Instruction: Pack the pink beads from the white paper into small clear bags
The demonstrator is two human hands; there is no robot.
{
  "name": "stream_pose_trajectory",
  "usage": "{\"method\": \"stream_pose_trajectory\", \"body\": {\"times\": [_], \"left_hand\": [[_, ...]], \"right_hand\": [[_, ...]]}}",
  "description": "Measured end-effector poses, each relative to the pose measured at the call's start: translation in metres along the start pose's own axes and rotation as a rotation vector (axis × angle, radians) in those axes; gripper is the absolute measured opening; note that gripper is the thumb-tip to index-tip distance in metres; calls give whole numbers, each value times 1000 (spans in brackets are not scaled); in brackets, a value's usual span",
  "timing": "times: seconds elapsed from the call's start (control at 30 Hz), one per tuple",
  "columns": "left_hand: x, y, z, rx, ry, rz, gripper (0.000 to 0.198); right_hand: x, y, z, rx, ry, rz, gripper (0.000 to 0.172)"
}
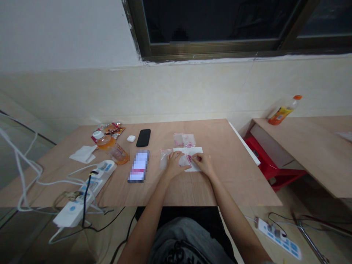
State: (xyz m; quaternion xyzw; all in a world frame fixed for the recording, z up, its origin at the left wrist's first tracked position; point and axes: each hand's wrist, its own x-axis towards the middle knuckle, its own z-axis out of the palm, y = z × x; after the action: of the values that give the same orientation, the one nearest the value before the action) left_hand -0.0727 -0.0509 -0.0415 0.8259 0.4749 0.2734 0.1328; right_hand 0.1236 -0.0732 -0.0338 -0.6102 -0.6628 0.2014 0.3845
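A white sheet of paper [196, 167] lies on the wooden table, with small pink-red bits [189, 157] on its middle. My left hand [175, 164] rests on the paper's left side, fingers spread and thumb reaching right. My right hand [202, 162] is at the paper's right side, its thumb and index finger pinched beside the pink-red bits; whatever sits between the fingertips is too small to name. Left of the paper, partly under my left hand, is a clear zip bag [164, 158]. Two more clear bags [184, 140] with pinkish contents lie just behind the paper.
At left are a lit phone [139, 165], a black phone [143, 138], a white earbud case [131, 138], an orange drink bottle [113, 148], tissues [83, 154], snack wrappers [108, 129] and a corded power strip [85, 190]. Another bottle [284, 112] stands on the right table, near a red stool [271, 168].
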Motion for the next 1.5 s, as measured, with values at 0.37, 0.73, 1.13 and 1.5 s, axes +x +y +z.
{"method": "stream_pose_trajectory", "body": {"times": [0.37,0.73,1.13,1.5], "left_hand": [[0,1,0,-1,6,-4,58],[1,3,-1,6,26,-4,60],[9,10,-3,-526,48,-160,28],[1,26,7,-1012,170,-457,32]], "right_hand": [[-2,-4,7,263,-148,-53,37],[-6,-13,1,291,-215,-97,19],[4,7,9,540,24,23,30],[2,10,16,670,11,47,42]]}}
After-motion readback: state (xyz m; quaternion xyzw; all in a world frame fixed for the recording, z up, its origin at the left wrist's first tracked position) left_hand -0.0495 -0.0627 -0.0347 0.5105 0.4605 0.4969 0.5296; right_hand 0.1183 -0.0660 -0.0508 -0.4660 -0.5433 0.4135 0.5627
